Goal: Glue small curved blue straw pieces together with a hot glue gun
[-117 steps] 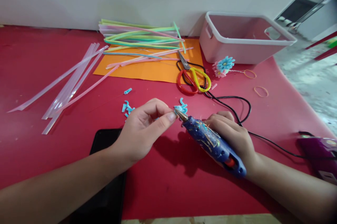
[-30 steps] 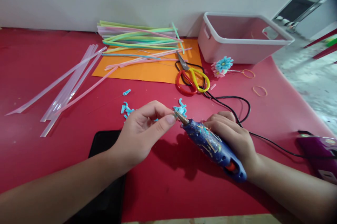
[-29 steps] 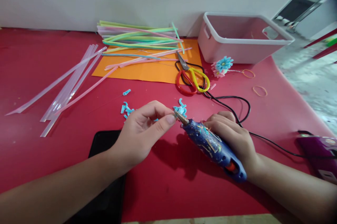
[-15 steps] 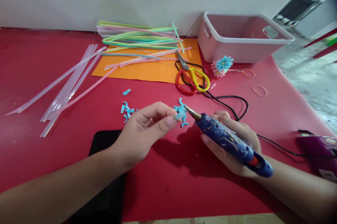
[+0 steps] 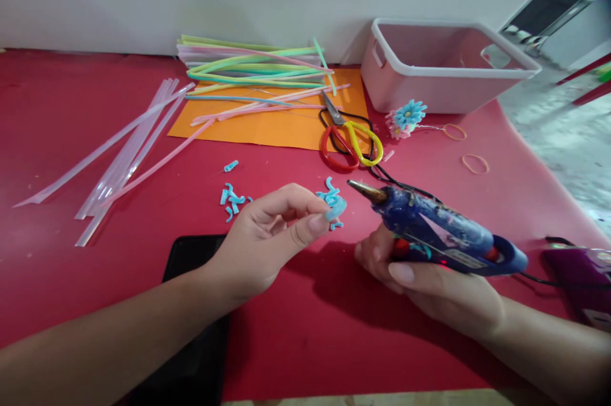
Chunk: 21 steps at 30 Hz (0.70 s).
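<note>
Between thumb and forefinger, my left hand [image 5: 274,234] pinches a short, curved light-blue pipe cleaner piece [image 5: 337,209]. My right hand [image 5: 420,285] is wrapped round the handle of a dark blue glue gun [image 5: 434,228]. Its metal nozzle points up and left, a little apart from the piece and to its upper right. Behind my left fingertips lie more blue pipe cleaner bits [image 5: 329,186], partly hidden. Another small heap of blue bits [image 5: 231,196] rests left of that hand, with a single folded blue piece [image 5: 231,166] above it.
Scissors [image 5: 353,145] with red and yellow handles lie on orange card [image 5: 267,119] beside colourful pipe cleaners [image 5: 252,62]. Clear glue sticks [image 5: 128,158] are at left. A pink basket [image 5: 429,88] stands behind a blue-and-pink flower [image 5: 408,114]. A black phone-like slab [image 5: 200,342] lies under my left forearm.
The glue gun has drawn back to the right, away from the blue piece, and my right hand has rolled so the gun's side shows. My left hand keeps its pinch, shifted slightly right.
</note>
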Each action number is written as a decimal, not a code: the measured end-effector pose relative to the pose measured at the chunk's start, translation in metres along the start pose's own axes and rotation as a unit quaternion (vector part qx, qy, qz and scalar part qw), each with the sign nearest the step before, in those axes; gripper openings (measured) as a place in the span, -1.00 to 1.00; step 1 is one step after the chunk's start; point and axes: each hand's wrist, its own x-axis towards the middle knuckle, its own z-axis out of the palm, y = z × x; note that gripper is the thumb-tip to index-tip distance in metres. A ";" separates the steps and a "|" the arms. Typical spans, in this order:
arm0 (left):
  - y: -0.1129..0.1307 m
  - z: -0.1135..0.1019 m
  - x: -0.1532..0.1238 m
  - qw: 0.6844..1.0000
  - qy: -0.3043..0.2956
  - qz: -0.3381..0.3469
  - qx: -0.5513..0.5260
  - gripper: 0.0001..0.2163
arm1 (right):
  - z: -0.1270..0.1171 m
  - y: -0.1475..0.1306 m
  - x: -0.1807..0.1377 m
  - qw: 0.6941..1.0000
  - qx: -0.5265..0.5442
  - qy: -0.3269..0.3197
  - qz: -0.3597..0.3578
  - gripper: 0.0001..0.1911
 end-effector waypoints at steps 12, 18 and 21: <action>0.001 0.001 -0.002 0.996 0.048 -0.073 -0.014 -0.87 | 0.018 -0.004 0.007 0.968 0.200 -0.122 0.092 -0.85; 0.001 0.001 -0.004 0.996 0.046 -0.071 -0.015 -0.89 | 0.019 -0.004 0.005 0.968 0.192 -0.128 0.096 -0.85; 0.001 0.001 -0.005 0.995 0.054 -0.077 -0.018 -0.89 | 0.018 -0.002 0.005 0.972 0.180 -0.122 0.091 -0.84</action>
